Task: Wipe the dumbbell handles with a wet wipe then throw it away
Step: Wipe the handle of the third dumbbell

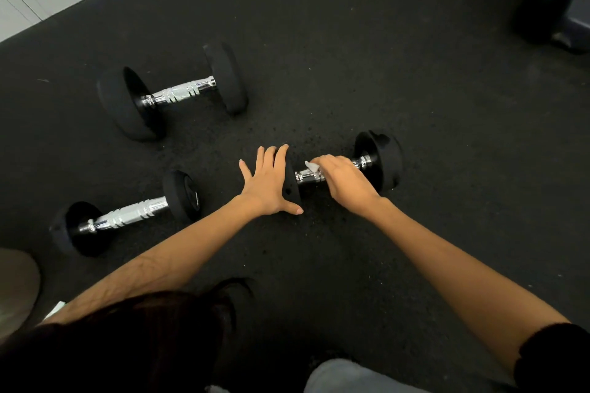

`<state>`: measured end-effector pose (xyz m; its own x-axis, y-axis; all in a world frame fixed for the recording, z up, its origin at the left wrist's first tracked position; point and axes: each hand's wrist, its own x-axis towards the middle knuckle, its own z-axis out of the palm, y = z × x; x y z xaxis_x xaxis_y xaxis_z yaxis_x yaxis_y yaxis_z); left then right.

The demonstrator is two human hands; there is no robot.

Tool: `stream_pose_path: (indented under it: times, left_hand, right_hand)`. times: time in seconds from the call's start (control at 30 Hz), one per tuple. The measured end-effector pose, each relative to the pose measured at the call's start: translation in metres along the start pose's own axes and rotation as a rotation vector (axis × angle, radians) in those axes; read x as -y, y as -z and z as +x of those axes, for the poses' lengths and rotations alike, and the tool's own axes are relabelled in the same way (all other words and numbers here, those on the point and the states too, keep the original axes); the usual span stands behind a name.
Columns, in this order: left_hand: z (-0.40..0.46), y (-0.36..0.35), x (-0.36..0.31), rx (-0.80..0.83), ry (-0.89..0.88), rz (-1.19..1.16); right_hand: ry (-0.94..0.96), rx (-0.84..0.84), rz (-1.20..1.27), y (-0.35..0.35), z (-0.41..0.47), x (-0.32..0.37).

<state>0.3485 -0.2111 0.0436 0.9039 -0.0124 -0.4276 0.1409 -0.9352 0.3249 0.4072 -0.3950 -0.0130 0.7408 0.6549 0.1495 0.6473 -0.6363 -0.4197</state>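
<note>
Wiping step under way on dark rubber floor, three dumbbells in view. Far left, near dumbbell lies untouched, long axis running low-left to upper-right; behind it the bigger dumbbell lies on much the same slant, well apart from both hands. Moving right, left hand is spread flat, fingers straight, pressing on the left head of the third dumbbell, bracing it. That dumbbell lies on the floor centre-right, long axis close to left-right with its right head tilted slightly away. Right hand is curled over its chrome handle, holding the wet wipe against the bar; only a white corner of the wipe shows beside the fingers. Risks, as judgement: round heads could roll if the bracing hand eases off; the small wipe could bunch or slip out, leaving knurled sections missed; the bar ends by the heads look easy to skip. No bin clearly visible.
</note>
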Motion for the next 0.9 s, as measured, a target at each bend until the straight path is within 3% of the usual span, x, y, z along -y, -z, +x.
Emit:
stream_pose_path:
  times: [0.23, 0.6, 0.67, 0.8, 0.9]
  left_hand:
    - [-0.001, -0.005, 0.000, -0.018, 0.000, 0.021]
    - [0.000, -0.001, -0.002, -0.009, 0.014, 0.024]
    - [0.000, -0.001, -0.002, -0.006, 0.015, 0.018]
    - [0.000, 0.000, -0.002, 0.003, 0.012, 0.009]
    - [-0.001, 0.000, -0.002, 0.004, 0.016, 0.013]
  right_hand:
    - [0.067, 0.022, 0.077, -0.017, -0.037, -0.013]
    - [0.313, 0.086, -0.098, -0.001, -0.059, -0.021]
    - [0.281, 0.040, -0.045, 0.000, -0.064, -0.016]
    - [0.085, -0.238, 0.145, 0.011, -0.038, 0.006]
    - [-0.148, -0.106, 0.113, 0.015, 0.001, 0.016]
